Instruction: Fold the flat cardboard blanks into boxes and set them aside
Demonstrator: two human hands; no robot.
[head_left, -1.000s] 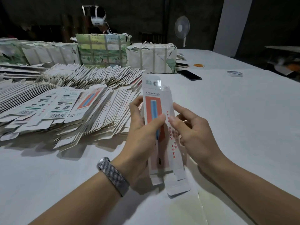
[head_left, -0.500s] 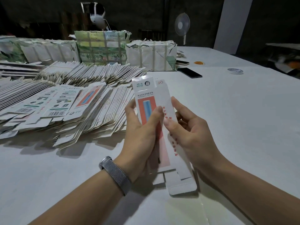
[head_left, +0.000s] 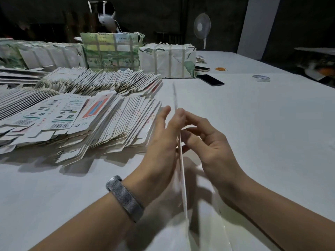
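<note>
A long flat cardboard blank [head_left: 182, 180] stands edge-on between my hands, so only its thin white edge shows, running from the table's middle down toward me. My left hand [head_left: 163, 142] presses on its left face with the thumb on top. My right hand [head_left: 208, 147] touches its right face with curled fingers. A large fanned pile of flat printed blanks [head_left: 101, 124] lies on the table to the left, some showing barcodes and a red and blue picture.
Wrapped bundles [head_left: 168, 60] stand at the back of the white table [head_left: 262, 133]. A black phone [head_left: 210, 80], a tape roll [head_left: 261, 78] and an orange ring [head_left: 221, 69] lie beyond. A standing fan [head_left: 201, 28] is behind. A metal band is on my left wrist.
The blank has turned from face-up, with its red and blue print showing, to edge-on between my hands. Both hands shifted slightly to the right.
</note>
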